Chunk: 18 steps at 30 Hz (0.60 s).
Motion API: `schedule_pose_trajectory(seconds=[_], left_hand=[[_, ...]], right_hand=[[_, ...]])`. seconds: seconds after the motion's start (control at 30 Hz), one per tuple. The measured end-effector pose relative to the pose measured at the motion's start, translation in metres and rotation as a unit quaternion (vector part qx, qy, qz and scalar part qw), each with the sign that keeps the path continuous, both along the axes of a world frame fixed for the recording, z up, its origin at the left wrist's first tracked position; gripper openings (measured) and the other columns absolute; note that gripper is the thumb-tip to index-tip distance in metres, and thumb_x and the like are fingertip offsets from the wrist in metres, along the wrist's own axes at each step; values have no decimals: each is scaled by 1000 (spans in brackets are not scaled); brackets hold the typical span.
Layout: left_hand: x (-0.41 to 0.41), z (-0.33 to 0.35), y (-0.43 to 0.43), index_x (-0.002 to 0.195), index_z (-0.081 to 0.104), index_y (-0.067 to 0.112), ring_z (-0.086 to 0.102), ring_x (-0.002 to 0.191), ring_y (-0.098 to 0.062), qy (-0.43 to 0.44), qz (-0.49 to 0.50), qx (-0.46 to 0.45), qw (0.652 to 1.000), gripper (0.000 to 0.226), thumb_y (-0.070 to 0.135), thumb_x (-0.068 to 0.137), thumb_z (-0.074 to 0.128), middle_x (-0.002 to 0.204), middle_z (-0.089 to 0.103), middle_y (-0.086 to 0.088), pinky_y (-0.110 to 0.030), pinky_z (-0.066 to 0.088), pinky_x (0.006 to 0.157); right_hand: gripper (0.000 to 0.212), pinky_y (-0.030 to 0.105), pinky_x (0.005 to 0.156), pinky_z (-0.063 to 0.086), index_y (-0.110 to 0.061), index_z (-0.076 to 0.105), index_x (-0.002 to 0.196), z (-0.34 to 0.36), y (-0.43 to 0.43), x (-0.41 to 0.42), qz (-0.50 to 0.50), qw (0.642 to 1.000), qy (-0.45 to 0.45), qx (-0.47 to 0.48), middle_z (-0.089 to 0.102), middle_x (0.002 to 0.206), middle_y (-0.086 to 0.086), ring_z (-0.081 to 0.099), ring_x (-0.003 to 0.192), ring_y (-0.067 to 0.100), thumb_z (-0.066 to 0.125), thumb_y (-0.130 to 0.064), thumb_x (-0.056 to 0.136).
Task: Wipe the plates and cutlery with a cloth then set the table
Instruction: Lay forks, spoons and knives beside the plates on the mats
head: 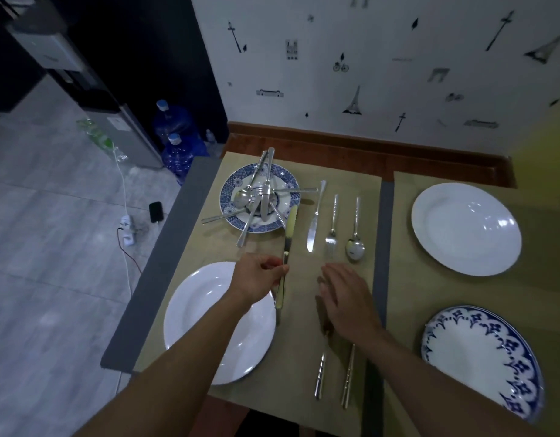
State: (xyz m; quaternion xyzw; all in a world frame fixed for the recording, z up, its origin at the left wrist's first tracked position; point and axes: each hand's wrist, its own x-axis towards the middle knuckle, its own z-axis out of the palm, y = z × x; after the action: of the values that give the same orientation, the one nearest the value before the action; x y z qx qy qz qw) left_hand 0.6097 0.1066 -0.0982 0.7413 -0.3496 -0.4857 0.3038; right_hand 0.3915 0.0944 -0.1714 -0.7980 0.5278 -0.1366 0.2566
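Observation:
My left hand (259, 275) pinches a table knife (288, 244) by its handle, blade pointing away, just right of the white plate (203, 326) at the near left. My right hand (348, 298) lies flat with straight fingers over two pieces of cutlery (333, 373) whose handles stick out toward me. Beyond it a knife (315, 216), a fork (332, 228) and a spoon (355, 234) lie side by side. A blue patterned plate (237, 181) at the far left holds several pieces of cutlery. No cloth is in view.
A second white plate (466, 228) sits at the far right and a blue-rimmed plate (480, 357) at the near right, on tan placemats (303, 310). The table ends at a wall behind. Left of the table, on the floor, are water bottles (174, 127), a phone (156, 211) and a power strip.

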Motion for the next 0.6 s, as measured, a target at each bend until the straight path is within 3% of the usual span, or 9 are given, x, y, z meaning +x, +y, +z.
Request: schedule_pose_trajectory(seconds=[0.07,0.17,0.27,0.4,0.5,0.6], left_hand=[[-15,-1,8,91,79,16,68,66,-12,-23,-5,4,1000,6,18,86,77,79,76,-2,-20,56,66],[-36,-6,22,89,79,22,67,65,-7,-48,-23,8,999,3,22,87,77,77,75,5,-21,54,70],[-53,-13,37,93,80,18,67,70,-8,-89,-38,9,995,9,24,88,75,77,75,5,-24,54,76],[-70,-23,59,75,74,8,51,56,-4,-148,-84,26,985,22,25,89,72,59,62,-4,-20,41,62],[-79,-30,76,69,69,5,54,60,-16,-179,-111,71,975,27,24,88,69,59,59,-8,-26,43,62],[-86,-37,91,73,73,7,65,74,-25,-192,-114,112,968,25,27,87,69,70,67,-12,-28,49,65]], right_hand=[[40,40,115,33,-11,56,142,6,-3,-22,-41,999,6,-10,56,145,7,48,138,24,51,-26,106],[45,41,115,32,-9,49,146,11,-8,-53,-101,994,39,-11,49,149,9,43,139,26,52,-25,104],[57,44,123,21,-8,32,156,7,-16,-72,-145,985,88,43,29,163,14,25,151,29,47,-32,107],[67,50,127,2,-11,9,163,-5,-29,-85,-149,973,146,100,3,170,18,0,157,34,35,-41,108],[70,49,126,-8,-16,-12,163,-12,-31,-86,-147,956,202,156,-21,168,16,-19,156,33,22,-45,109],[70,49,126,-12,-17,-22,160,-16,-31,-84,-138,946,233,180,-31,165,16,-26,154,33,13,-49,108]])
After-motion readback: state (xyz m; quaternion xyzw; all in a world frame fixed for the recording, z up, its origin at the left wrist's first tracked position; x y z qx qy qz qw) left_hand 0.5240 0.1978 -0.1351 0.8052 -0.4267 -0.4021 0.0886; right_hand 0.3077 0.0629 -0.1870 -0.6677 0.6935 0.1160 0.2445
